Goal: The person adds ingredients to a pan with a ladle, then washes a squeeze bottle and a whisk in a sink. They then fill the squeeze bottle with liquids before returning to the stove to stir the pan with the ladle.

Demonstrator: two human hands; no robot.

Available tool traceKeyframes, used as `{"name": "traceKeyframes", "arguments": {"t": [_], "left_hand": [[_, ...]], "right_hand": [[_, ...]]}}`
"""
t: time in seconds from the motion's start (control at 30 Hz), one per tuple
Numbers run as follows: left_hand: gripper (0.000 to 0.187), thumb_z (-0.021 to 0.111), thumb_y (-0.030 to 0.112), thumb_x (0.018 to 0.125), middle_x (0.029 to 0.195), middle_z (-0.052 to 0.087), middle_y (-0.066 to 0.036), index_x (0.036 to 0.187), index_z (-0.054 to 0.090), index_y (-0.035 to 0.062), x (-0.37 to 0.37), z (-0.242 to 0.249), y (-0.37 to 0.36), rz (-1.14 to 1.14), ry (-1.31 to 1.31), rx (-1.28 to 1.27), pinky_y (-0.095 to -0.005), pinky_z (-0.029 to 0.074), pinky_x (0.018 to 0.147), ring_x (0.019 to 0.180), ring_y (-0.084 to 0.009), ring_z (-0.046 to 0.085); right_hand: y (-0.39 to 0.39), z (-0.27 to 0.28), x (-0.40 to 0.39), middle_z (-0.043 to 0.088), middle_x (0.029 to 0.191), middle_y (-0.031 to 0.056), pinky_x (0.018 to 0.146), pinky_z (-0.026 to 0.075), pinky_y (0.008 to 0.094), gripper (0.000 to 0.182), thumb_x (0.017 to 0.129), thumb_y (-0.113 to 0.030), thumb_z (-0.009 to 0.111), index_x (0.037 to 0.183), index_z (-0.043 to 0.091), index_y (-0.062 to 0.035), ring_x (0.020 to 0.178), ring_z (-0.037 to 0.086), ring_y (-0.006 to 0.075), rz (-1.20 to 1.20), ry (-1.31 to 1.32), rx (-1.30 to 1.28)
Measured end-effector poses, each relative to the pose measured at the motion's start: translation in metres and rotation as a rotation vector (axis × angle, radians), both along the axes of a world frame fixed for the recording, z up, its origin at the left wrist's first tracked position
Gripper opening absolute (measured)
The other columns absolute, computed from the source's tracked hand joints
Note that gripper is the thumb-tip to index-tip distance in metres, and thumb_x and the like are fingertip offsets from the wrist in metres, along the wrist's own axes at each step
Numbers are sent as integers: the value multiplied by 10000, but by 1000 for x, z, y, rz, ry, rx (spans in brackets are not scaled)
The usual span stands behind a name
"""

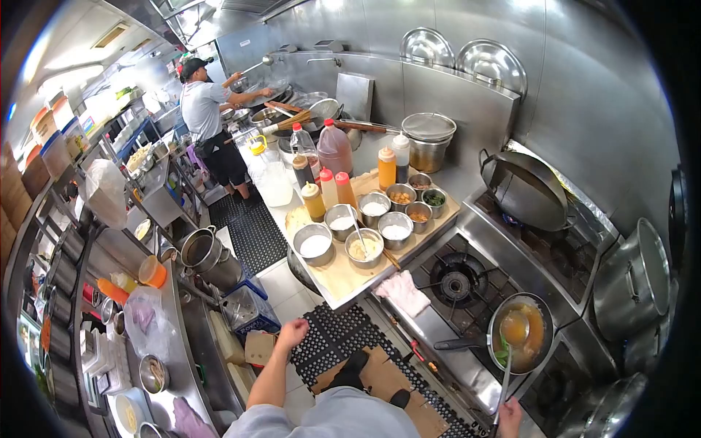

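Observation:
My right hand (pixel 510 417) is at the lower right, closed around the long handle of a ladle (pixel 506 387). The ladle's round bowl rests in a dark frying pan (pixel 549 321) on the stove. Inside the pan is a brownish liquid (pixel 537 350) with green leaves (pixel 502 352) near its left side. The pan's black handle (pixel 458 343) points left, with no hand on it. Over the floor mat, my left hand (pixel 293 334) hangs apart from everything, fingers curled in and nothing visible in them.
A bare burner (pixel 457 282) and a pink cloth (pixel 403 292) lie left of the pan. Seasoning bowls (pixel 315 244) and sauce bottles (pixel 314 202) stand on the counter. A large wok (pixel 526 191) sits behind. Another person (pixel 204 109) works at the far woks.

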State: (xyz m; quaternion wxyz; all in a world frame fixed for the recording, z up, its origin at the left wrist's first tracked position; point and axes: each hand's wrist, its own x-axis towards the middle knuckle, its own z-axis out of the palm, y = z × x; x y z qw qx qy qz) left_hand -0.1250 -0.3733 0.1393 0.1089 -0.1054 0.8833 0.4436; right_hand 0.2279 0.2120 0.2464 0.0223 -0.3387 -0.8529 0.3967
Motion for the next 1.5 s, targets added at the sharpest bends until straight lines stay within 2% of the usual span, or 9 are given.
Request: {"name": "traceKeyframes", "arguments": {"t": [0.17, 0.37, 0.57, 0.77, 1.07, 1.1, 1.13, 1.33, 1.5], "left_hand": [[294, 583, 221, 840, 809, 670, -94, 1039, 619, 8, -154, 86, -14, 79, 245, 153, -283, 495, 645, 714, -168, 642], [452, 662, 233, 788, 945, 633, -142, 1147, 535, -12, -309, 161, 11, -18, 547, 102, -328, 498, 752, 851, -215, 619], [527, 693, 287, 772, 1060, 577, -171, 1158, 507, -20, -418, 153, 26, 75, 873, -17, -340, 485, 746, 861, -244, 590], [577, 715, 293, 736, 1051, 578, -177, 1176, 495, -8, -461, 171, 9, 172, 635, 71, -371, 458, 808, 912, -299, 575], [893, 800, 367, 611, 1169, 522, -257, 1275, 370, -46, -473, 174, -11, 111, 556, -87, -378, 426, 910, 1079, -331, 529], [893, 800, 367, 611, 1169, 522, -257, 1275, 370, -46, -478, 173, -11, 110, 555, -73, -378, 426, 910, 1079, -331, 529], [923, 810, 364, 598, 1188, 503, -266, 1281, 352, -54, -481, 171, -11, 106, 571, -68, -377, 418, 922, 1101, -335, 512], [990, 850, 262, 543, 1260, 445, -267, 1298, 297, -61, -519, 155, -11, 29, 576, 80, -382, 387, 967, 1173, -349, 455], [782, 828, 162, 586, 1094, 580, -170, 1209, 380, 10, -533, 142, -11, -133, 733, 243, -353, 454, 866, 1004, -284, 579]], "right_hand": [[-47, 85, -19, 596, 1085, 147, 830, 442, 306, 386, 895, -168, 524, 1233, 495, 16, 945, 579, 230, -378, 491, 247], [-127, 131, -53, 595, 1088, 182, 824, 452, 335, 384, 907, -169, 529, 1225, 493, 42, 951, 586, 255, -495, 573, 479], [-192, 155, -76, 594, 1116, 170, 831, 461, 328, 357, 894, -143, 569, 1209, 521, 16, 967, 588, 239, -592, 453, 527], [-216, 181, -81, 618, 1058, 133, 797, 470, 278, 342, 881, -105, 589, 1200, 533, 5, 918, 591, 179, -742, 476, 418], [-208, 130, -218, 595, 1097, 97, 776, 463, 235, 451, 885, -71, 553, 1310, 409, -19, 920, 568, 153, -384, 510, -57], [-218, 104, -258, 609, 871, 57, 501, 423, 196, 362, 804, -26, 531, 1164, 510, 11, 585, 526, 68, -326, 689, 98], [-250, 131, -296, 594, 950, 41, 618, 413, 148, 466, 767, 40, 563, 1224, 480, -5, 703, 521, 48, -198, 590, -51], [-377, 104, -498, 611, 1041, 72, 540, 455, 204, 589, 725, -33, 710, 1265, 475, -35, 671, 583, 84, 396, 513, -83], [-415, 95, -655, 585, 1004, 133, 719, 480, 368, 501, 747, -130, 660, 1209, 499, -21, 797, 581, 273, 347, 570, 134]]}}
